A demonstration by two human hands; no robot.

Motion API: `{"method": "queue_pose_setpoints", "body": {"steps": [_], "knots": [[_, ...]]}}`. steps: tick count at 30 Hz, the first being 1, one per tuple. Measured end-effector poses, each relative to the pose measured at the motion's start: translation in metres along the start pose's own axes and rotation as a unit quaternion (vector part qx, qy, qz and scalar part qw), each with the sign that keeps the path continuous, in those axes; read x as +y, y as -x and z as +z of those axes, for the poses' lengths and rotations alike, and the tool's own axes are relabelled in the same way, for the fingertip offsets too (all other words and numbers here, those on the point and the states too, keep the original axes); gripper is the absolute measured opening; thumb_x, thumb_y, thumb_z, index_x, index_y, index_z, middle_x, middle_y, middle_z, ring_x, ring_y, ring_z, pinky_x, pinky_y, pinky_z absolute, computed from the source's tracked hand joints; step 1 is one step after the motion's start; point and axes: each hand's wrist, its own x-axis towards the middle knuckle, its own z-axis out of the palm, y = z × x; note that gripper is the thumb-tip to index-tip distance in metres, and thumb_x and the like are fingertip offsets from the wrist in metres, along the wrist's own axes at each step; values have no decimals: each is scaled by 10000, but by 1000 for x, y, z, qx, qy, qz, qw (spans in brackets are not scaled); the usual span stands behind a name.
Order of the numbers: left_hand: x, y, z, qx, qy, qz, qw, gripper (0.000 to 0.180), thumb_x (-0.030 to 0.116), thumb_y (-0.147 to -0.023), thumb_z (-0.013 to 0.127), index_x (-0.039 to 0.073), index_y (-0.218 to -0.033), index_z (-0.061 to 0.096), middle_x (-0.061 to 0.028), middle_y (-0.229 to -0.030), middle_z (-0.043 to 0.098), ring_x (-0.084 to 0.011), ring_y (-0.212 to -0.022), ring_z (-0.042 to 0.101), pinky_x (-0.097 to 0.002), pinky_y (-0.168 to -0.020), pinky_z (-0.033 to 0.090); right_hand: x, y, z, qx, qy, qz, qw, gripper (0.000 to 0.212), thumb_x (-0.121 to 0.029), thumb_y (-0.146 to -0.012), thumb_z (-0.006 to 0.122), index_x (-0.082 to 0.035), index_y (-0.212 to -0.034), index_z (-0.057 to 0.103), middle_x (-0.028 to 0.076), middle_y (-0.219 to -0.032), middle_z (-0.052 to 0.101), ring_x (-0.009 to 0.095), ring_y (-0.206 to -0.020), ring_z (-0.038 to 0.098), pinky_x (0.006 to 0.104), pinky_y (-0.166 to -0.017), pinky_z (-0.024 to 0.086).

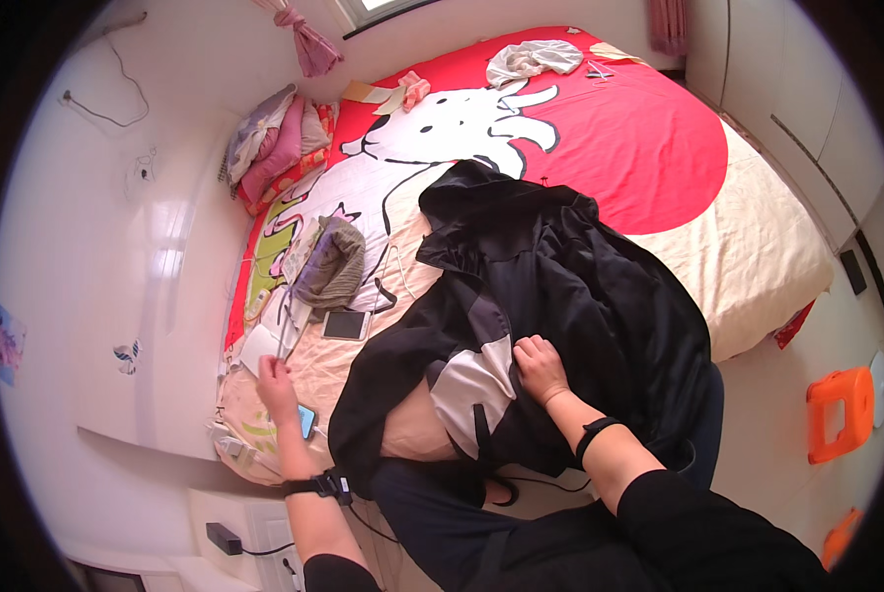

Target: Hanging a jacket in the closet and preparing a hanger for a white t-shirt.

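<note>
Right at the near edge of the bed [772,261], the black jacket [570,281] spills over the person's lap, its body running up toward the middle of the bed. By the near left corner, a phone [307,422] with a lit screen lies beside the forearm, and just above it the left hand [278,387] hovers, fingertips drawn together; whether that grip pinches anything, I can't tell.

Over to the right hand [540,367]: fingers bent well in, its grip looks closed on cloth at the border of the jacket's pale grey panel [473,390]. Good spot, I'd say, since that seam should give firmer purchase than the loose folds. The cloth looks soft, limp and a touch slick, light in any one fold yet bulky overall, likely to drag and slide off the lap. Nothing fragile about it.

Farther up, along the left edge, comes a white-framed phone [346,325], then a crumpled grey-brown knit [335,268]. Level with that knit, the jacket's collar [447,247] stands bunched and looks stiffer, another sensible hold. Away at the far edge lies a rumpled pale cloth [534,62].
</note>
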Motion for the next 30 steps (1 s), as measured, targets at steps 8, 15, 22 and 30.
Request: {"method": "queue_pose_setpoints", "body": {"steps": [8,15,22,30], "knots": [[197,21,-65,-15,61,111,992,70,72,-915,574,8,-914,547,-33,-715,551,-98,-604,506,-257,-569,430,14,-4,-29,-93,-45,90,991,78,-98,-723,580,-75,-789,615,67,-872,598,266,-873,596,380,-744,503],[295,65,-28,-216,102,148,960,43,9,-857,599,-11,-848,562,-36,-593,518,-75,-550,489,-241,-507,387,-4,-76,-245,217,-156,-67,961,526,-187,-721,749,-57,-1184,536,143,-1248,512,335,-1191,468,429,-1009,373],[367,86,72,-358,177,244,884,38,28,-819,618,11,-849,602,-66,-732,612,-159,-682,584,-282,-615,440,31,-79,-340,-44,-270,41,961,662,-379,-775,715,-114,-1326,462,134,-1024,618,258,-860,635,351,-765,510],[352,125,230,-53,44,384,921,442,241,-747,721,27,-1070,507,-181,-1134,514,-359,-1096,463,-453,-960,348,93,-89,-330,127,28,166,977,276,-339,-884,571,-86,-781,610,148,-635,618,346,-628,633,446,-554,497]]}}
